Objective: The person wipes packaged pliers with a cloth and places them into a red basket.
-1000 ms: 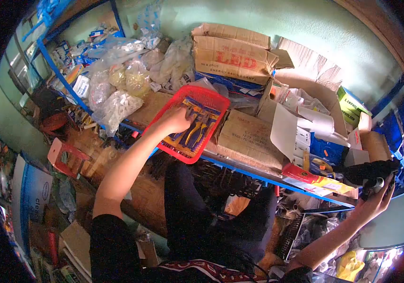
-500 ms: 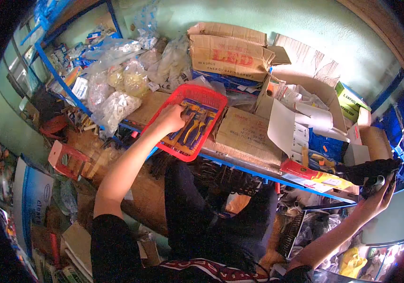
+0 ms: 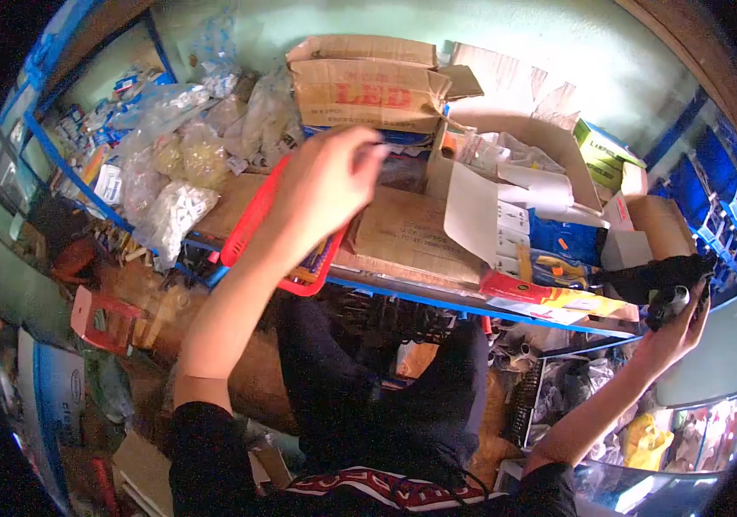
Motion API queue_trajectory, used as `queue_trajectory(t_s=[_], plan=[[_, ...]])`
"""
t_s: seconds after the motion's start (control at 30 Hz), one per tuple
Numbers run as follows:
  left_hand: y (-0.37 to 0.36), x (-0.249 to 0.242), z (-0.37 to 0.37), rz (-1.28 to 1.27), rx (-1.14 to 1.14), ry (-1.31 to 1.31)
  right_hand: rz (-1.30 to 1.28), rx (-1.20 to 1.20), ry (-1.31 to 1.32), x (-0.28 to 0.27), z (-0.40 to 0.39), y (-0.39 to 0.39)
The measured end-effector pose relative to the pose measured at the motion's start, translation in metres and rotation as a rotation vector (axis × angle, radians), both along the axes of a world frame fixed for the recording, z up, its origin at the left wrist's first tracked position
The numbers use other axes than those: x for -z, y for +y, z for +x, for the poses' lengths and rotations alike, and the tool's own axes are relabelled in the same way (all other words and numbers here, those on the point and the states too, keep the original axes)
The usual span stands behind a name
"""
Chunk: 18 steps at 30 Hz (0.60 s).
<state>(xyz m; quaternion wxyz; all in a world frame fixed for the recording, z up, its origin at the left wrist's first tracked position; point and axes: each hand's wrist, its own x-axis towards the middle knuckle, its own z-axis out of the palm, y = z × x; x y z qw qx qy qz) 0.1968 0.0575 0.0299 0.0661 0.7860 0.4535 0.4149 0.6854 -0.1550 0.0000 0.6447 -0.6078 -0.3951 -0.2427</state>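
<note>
My left hand (image 3: 325, 185) is raised over the red plastic basket (image 3: 256, 215) and hides most of it. Its fingers are curled and a little blurred, and what is between them cannot be made out. Part of the basket's contents (image 3: 306, 269) shows below my wrist. Far to the right, my right hand (image 3: 685, 332) grips a black object (image 3: 657, 283) with a round silvery part, at the end of the shelf. An orange-and-blue tool (image 3: 562, 269) lies in an open box left of that object.
A cardboard box with LED printing (image 3: 368, 90) stands at the back. Clear bags of small parts (image 3: 200, 155) pile up at the left. A flat brown carton (image 3: 411, 228) lies right of the basket. A blue shelf edge (image 3: 437, 303) runs along the front.
My left hand has lifted from the tools in the basket and moved up and right. The view has shifted, so the shelf goods appear farther left. My right hand keeps its grip.
</note>
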Motion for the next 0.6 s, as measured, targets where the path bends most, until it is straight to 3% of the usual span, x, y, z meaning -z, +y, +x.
queue_trajectory(t_s=[0.03,0.07,0.1,0.17,0.2,0.23,0.3,0.33,0.37,0.43,0.5,0.57,0.6], plan=[[-0.014,-0.011,0.025,0.074,0.152,-0.054,-0.063,0.136,-0.150,-0.005,-0.013,0.001],[-0.024,-0.022,0.048,0.149,0.329,-0.045,0.236,-0.229,0.400,-0.017,-0.028,0.006],[-0.027,-0.020,0.072,0.190,0.495,-0.025,-0.067,0.128,-0.179,0.002,-0.002,-0.002],[-0.045,-0.028,0.116,0.091,0.700,0.089,-0.067,0.031,-0.102,0.002,0.000,-0.009],[-0.044,-0.023,0.139,0.106,0.716,0.190,0.072,-0.112,0.187,-0.002,-0.008,-0.010],[-0.041,-0.013,0.160,0.122,0.730,0.292,-0.232,0.411,-0.561,-0.009,-0.018,-0.020],[-0.028,-0.001,0.208,-0.034,0.731,0.540,-0.079,0.114,-0.049,-0.010,-0.014,-0.028],[-0.021,0.002,0.222,-0.110,0.730,0.712,0.047,0.108,-0.074,-0.016,-0.021,-0.025],[-0.015,0.012,0.229,-0.069,0.763,0.720,0.047,0.121,-0.078,-0.018,-0.023,-0.029],[-0.001,0.021,0.240,-0.148,0.829,0.730,0.291,-0.229,0.478,-0.024,-0.024,-0.034],[0.008,0.029,0.241,-0.165,0.859,0.682,0.346,-0.225,0.463,-0.025,-0.026,-0.032],[0.006,0.024,0.240,-0.187,0.894,0.637,0.174,-0.024,0.178,-0.019,-0.026,-0.033],[0.007,0.019,0.242,-0.339,0.903,0.661,0.224,-0.112,0.240,-0.017,-0.030,-0.031]])
